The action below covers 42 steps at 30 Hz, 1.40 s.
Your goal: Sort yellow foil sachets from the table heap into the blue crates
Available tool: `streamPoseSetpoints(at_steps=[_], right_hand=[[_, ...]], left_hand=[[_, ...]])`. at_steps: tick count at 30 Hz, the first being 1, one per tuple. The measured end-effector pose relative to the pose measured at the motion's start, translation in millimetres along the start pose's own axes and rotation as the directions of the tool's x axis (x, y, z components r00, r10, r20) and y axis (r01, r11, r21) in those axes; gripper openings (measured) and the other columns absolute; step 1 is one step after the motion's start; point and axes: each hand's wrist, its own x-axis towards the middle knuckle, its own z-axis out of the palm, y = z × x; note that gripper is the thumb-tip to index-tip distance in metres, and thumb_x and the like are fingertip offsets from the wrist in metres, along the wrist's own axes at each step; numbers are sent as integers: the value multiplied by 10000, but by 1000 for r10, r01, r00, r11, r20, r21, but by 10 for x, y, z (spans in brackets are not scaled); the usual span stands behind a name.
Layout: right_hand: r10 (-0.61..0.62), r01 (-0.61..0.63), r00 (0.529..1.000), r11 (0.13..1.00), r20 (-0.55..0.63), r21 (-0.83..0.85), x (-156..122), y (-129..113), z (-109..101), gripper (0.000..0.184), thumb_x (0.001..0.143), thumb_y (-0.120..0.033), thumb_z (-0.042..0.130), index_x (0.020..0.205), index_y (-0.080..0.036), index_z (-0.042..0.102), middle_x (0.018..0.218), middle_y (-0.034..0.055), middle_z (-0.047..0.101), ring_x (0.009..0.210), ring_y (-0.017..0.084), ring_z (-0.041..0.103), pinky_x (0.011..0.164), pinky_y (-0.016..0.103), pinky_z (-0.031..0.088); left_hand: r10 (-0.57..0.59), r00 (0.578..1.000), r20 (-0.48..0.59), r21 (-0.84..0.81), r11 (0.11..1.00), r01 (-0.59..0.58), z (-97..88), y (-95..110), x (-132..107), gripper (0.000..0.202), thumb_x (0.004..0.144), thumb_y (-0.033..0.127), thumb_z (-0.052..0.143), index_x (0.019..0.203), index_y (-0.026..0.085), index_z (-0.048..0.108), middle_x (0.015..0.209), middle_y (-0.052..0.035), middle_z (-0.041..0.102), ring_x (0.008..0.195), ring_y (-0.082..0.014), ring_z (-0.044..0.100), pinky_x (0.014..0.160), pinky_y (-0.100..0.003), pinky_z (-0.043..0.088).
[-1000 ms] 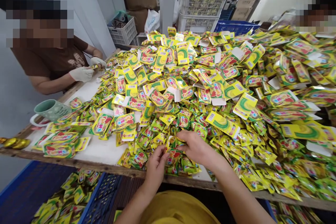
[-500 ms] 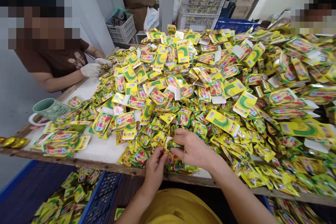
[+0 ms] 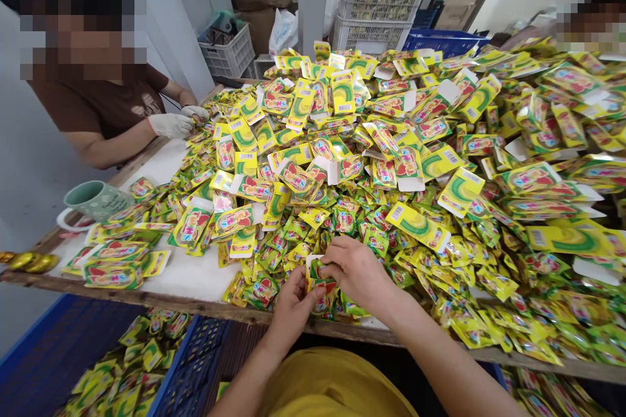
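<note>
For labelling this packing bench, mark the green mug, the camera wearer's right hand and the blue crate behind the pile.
Green mug [image 3: 106,202]: head view, on its outer side.
Right hand [image 3: 359,273]: head view, on the back of the hand.
Blue crate [image 3: 443,43]: head view, on its visible wall.

Lettering on the cartons [image 3: 253,189] looks like "TWINS", while writing on the mug [image 3: 96,203] is illegible.
</note>
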Motion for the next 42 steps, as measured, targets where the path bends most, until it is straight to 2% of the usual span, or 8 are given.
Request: streamPoseSetpoints(at_steps=[5, 14, 19, 27, 32, 36, 39, 42], right_hand=[[-147, 146, 989, 988, 11, 54, 33, 28, -44, 34, 779, -179, 718, 758, -192, 694, 884, 43, 584, 903, 200, 488, 837, 347, 390], [-148, 107, 975, 967, 166, 230, -45, -55, -183, 208, 694, -30, 723, 820, -176, 647, 893, 25, 558, 900, 185, 503, 784, 306, 423], [-139, 107, 978, 974, 157, 197, -93, -76, -249, 202, 756, -38, 666, 885, -194, 675, 999, 44, 554, 978, 189, 488, 859, 329, 410], [-52, 54, 969, 999, 243, -1, -155, -162, 0, 195, 827, -108, 598, 649, -168, 652, 851, 38, 592, 906, 190, 486, 806, 338, 395], [-27, 21, 992, 999, 126, 42, -306, -141, 55, 96, 854, -255, 632, 888, -214, 711, 1045, 77, 596, 1027, 231, 469, 866, 384, 397], [0, -8, 997, 995, 77, 100, -416, -71, 96, 116, 846, -296, 640, 819, -225, 728, 1057, 86, 605, 1053, 258, 484, 899, 428, 412], [136, -65, 981, 899, -136, 432, -521, 9, 194, 183, 898, -296, 554, 976, -246, 711, 1076, 79, 626, 1015, 223, 552, 870, 380, 463], [434, -203, 894, 614, -112, 762, -624, 37, 353, 246, 846, -362, 604, 1038, -225, 671, 855, 46, 651, 677, 160, 591, 570, 275, 499]], left_hand=[[-34, 999, 39, -22, 999, 34, -11, 2, 31, 281, 784, 282, 679, 1023, 180, 571, 910, -10, 643, 879, -163, 573, 803, -243, 435], [22, 989, 149, 118, 992, -40, -54, -40, -40, 350, 819, 283, 644, 1154, 189, 610, 1046, -41, 658, 1009, -215, 565, 895, -290, 424], [-17, 988, 151, 142, 990, -5, -49, -35, -79, 355, 814, 309, 642, 1143, 177, 631, 1059, -52, 668, 990, -228, 576, 864, -295, 440], [34, 994, 107, 107, 993, -46, 6, -61, -79, 376, 770, 297, 690, 1118, 170, 626, 1030, -41, 676, 974, -209, 578, 868, -278, 443], [-1, 998, 66, 128, 992, -8, -10, -90, -67, 404, 738, 316, 720, 1105, 170, 631, 1045, -42, 687, 972, -213, 591, 886, -285, 447], [-47, 992, 114, 158, 987, 28, -30, -32, -86, 456, 771, 360, 687, 1185, 189, 600, 1155, -59, 665, 1055, -233, 582, 941, -321, 439], [-82, 993, 85, 162, 985, 67, -26, 40, -103, 395, 854, 421, 566, 1176, 201, 626, 1213, -65, 646, 1154, -239, 542, 1016, -346, 390], [-166, 983, 84, 79, 984, 160, -11, 132, -105, 315, 876, 383, 536, 1080, 197, 686, 1133, -57, 686, 1122, -227, 559, 1009, -333, 388]])
